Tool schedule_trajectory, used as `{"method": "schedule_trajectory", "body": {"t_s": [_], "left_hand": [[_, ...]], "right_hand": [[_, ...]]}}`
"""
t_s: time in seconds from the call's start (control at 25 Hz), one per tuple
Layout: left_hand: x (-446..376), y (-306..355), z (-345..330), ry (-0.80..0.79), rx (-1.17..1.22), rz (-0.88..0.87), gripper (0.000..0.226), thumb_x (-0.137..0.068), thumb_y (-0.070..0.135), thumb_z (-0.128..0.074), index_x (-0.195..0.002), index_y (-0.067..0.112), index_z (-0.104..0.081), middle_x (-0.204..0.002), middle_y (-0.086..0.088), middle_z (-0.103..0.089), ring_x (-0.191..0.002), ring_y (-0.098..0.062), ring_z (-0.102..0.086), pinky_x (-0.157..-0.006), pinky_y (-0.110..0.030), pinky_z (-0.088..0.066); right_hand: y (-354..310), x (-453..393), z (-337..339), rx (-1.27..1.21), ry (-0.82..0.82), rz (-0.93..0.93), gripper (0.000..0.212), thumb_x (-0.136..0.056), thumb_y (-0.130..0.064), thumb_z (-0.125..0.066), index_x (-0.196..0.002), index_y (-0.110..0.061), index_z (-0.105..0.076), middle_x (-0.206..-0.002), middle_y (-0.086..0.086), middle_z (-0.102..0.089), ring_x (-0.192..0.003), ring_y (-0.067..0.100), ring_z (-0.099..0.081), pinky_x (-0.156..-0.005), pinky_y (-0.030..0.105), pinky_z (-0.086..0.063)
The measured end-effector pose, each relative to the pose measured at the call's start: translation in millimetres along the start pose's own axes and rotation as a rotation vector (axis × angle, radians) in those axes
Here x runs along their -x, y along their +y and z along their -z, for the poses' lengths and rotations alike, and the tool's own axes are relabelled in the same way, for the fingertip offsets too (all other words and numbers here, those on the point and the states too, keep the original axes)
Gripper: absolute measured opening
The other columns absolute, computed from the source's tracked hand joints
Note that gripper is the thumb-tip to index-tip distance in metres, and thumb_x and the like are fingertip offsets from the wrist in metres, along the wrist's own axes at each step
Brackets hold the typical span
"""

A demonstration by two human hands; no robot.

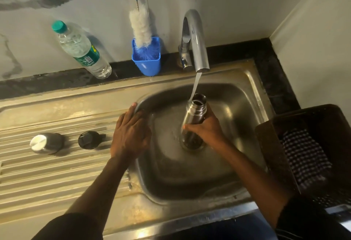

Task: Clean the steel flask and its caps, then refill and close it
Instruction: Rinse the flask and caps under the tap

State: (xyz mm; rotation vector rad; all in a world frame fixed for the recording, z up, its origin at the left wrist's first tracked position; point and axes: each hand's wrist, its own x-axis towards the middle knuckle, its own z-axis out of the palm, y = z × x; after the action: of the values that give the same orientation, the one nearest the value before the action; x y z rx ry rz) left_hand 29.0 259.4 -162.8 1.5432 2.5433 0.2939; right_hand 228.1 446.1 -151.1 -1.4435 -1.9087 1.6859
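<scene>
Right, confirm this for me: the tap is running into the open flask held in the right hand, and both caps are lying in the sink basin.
Not quite. The head view shows the tap running into the open flask held in the right hand, but both caps, the steel cap and the black cap, stand on the ribbed draining board, not in the basin.

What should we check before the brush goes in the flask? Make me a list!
1. Flask mouth open: ok. The steel flask has no cap on.
2. Flask held firmly: ok. The right hand grips it over the sink.
3. Water reaching it: ok. The stream from the tap lands at its mouth.
4. Brush within reach: ok. The bottle brush stands in the blue holder.
5. A hand free to take it: ok. The left hand rests flat on the sink edge.
6. Water level inside: cannot tell.
</scene>
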Motion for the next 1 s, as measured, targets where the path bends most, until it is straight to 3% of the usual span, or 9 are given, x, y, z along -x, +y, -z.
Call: {"method": "schedule_trajectory", "body": {"t_s": [0.16,0.24,0.36,0.48,0.6,0.72,0.88,1.0], "left_hand": [[0,3,1,0.0,0.008,0.004,0.069,-0.096,0.051,-0.041,-0.156,0.018,-0.049,-0.169,-0.003,-0.035,-0.162,-0.025,-0.015,-0.128,-0.054,-0.025],[0,6,3,0.004,0.035,0.03,0.076,-0.095,0.048,-0.047,-0.163,0.018,-0.034,-0.173,-0.004,-0.023,-0.162,-0.026,-0.014,-0.129,-0.054,-0.023],[-1,10,3,0.003,0.012,0.08,0.093,-0.092,0.037,-0.068,-0.168,0.019,-0.017,-0.176,-0.007,-0.013,-0.163,-0.029,-0.011,-0.131,-0.054,-0.015],[0,5,1,0.022,-0.035,0.121,0.096,-0.092,0.037,-0.071,-0.168,0.017,-0.015,-0.177,-0.006,-0.009,-0.163,-0.026,-0.006,-0.132,-0.051,-0.008],[-1,9,0,0.038,-0.077,0.218,0.094,-0.093,0.042,-0.065,-0.169,0.019,-0.013,-0.177,-0.003,-0.005,-0.164,-0.025,-0.003,-0.132,-0.05,-0.004],[1,8,2,0.04,-0.042,0.228,0.094,-0.094,0.041,-0.066,-0.169,0.021,-0.013,-0.177,-0.002,-0.005,-0.164,-0.025,-0.002,-0.132,-0.052,-0.007],[2,8,1,0.046,-0.015,0.219,0.096,-0.093,0.036,-0.069,-0.169,0.02,-0.013,-0.177,-0.002,-0.005,-0.164,-0.026,0.0,-0.131,-0.054,-0.01],[1,9,0,0.047,-0.009,0.224,0.093,-0.095,0.037,-0.067,-0.169,0.02,-0.012,-0.177,-0.002,-0.005,-0.164,-0.026,-0.001,-0.131,-0.054,-0.012]], "right_hand": [[0,-10,-2,0.004,-0.049,0.039,0.079,-0.063,-0.002,-0.095,-0.127,-0.031,-0.059,-0.1,-0.022,-0.071,-0.087,-0.017,-0.065,-0.076,0.005,-0.047],[-1,-16,-1,-0.025,-0.015,0.029,0.079,-0.062,-0.003,-0.095,-0.128,-0.028,-0.06,-0.1,-0.019,-0.073,-0.089,-0.01,-0.068,-0.078,0.011,-0.051],[3,-23,1,0.023,-0.1,0.077,0.084,-0.061,-0.001,-0.096,-0.133,-0.025,-0.059,-0.106,-0.018,-0.074,-0.097,-0.007,-0.068,-0.086,0.016,-0.053],[2,-25,0,0.006,-0.056,0.051,0.082,-0.062,-0.003,-0.095,-0.132,-0.028,-0.059,-0.102,-0.019,-0.074,-0.093,-0.004,-0.07,-0.084,0.021,-0.057],[2,-30,2,0.023,-0.117,0.083,0.082,-0.062,0.0,-0.094,-0.131,-0.027,-0.059,-0.097,-0.024,-0.074,-0.092,-0.006,-0.069,-0.08,0.015,-0.054],[0,-28,2,-0.002,-0.053,0.06,0.08,-0.061,-0.002,-0.094,-0.13,-0.026,-0.06,-0.1,-0.018,-0.074,-0.094,0.001,-0.071,-0.08,0.019,-0.056],[-1,-30,2,0.013,-0.109,0.077,0.079,-0.062,-0.001,-0.094,-0.128,-0.028,-0.061,-0.102,-0.015,-0.075,-0.098,0.005,-0.072,-0.082,0.023,-0.058],[1,-28,4,0.019,-0.157,0.071,0.084,-0.06,-0.002,-0.094,-0.129,-0.033,-0.06,-0.108,-0.014,-0.074,-0.105,0.008,-0.07,-0.091,0.027,-0.058]]}}
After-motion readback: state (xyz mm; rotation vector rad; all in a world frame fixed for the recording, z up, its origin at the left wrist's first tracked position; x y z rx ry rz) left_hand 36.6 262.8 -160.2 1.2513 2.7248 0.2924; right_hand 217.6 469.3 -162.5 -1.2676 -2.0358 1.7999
